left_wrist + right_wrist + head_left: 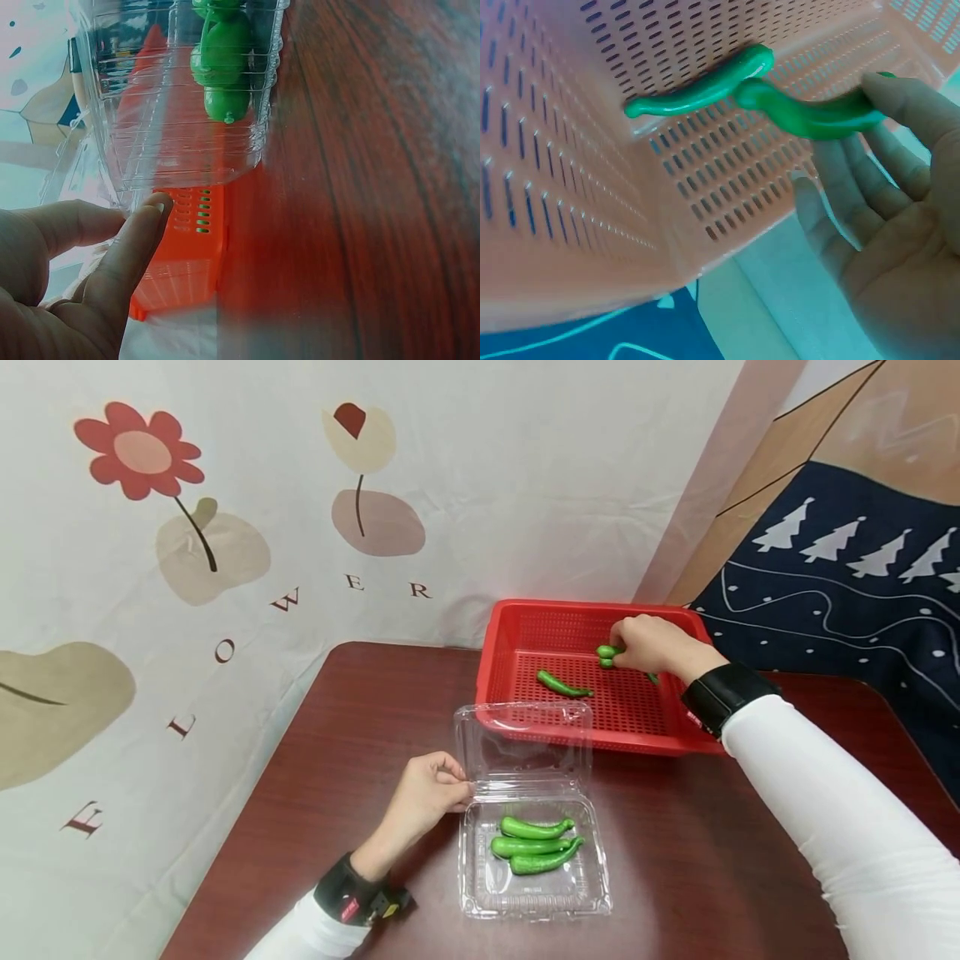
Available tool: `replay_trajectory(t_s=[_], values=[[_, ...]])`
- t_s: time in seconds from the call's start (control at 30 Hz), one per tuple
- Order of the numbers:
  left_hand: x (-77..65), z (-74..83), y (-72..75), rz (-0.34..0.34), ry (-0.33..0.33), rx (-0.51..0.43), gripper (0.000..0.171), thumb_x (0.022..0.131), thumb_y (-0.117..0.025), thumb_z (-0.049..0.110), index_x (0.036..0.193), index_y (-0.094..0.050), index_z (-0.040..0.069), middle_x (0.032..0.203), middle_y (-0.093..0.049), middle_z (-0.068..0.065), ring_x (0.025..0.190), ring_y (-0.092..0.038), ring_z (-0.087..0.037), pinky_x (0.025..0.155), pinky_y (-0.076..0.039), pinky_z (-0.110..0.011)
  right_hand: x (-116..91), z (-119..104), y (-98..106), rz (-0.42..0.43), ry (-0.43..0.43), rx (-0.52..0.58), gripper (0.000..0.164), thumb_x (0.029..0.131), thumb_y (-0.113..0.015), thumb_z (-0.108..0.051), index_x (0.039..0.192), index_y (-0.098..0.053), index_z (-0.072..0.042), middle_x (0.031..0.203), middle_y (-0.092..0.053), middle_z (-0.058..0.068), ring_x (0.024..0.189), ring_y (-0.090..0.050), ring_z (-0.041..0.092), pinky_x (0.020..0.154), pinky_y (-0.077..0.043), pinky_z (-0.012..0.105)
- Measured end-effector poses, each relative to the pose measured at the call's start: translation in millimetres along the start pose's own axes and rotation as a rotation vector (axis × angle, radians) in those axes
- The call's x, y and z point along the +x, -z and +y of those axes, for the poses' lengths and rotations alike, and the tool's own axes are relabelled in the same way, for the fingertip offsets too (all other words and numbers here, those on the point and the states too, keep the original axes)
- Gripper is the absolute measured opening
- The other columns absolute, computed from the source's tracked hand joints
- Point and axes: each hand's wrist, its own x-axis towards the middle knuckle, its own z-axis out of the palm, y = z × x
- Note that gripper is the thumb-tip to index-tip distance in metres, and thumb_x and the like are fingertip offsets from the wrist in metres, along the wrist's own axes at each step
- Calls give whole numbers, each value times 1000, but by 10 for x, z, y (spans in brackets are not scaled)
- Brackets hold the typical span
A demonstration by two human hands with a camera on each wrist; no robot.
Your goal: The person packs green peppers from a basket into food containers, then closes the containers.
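One of the hands [86, 319] at a clear container [176, 161] with green peppers [226, 52]

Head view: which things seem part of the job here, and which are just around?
Part of the job, it seems:
clear clamshell container, lid open, three green chili peppers inside
red plastic basket, holding more
left hand, pinching the container's edge
right hand, gripping a chili pepper

Just around:
white flower-print backdrop
navy tree-print cloth
black wristbands
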Motion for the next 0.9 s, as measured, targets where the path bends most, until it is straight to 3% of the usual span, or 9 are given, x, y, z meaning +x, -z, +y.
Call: replay_trajectory(t_s=[0.3,0.7,0.9], values=[[5,0,-2,5,-2,5,16,81,-73,-11,87,-59,-6,82,-75,-25,71,-75,-26,69,-68,-39,-192,-106,50,140,32,66,13,94,-77,-15,104,-73,-7,86,-66,5,74,-57,22,64,-48,35],[17,-14,-3,3,11,-26,16,81,-71,-13,86,-58,-6,78,-74,-22,69,-74,-22,69,-68,-39,-480,-471,162,236,96,99,20,91,-80,-17,108,-73,-9,90,-70,3,77,-60,19,65,-53,35],[11,0,-8,1,9,-25,15,81,-71,-12,86,-59,-6,79,-74,-21,68,-74,-22,69,-68,-39,-714,-657,162,329,153,96,24,90,-82,-16,111,-73,-10,96,-70,4,84,-62,19,75,-60,38]])
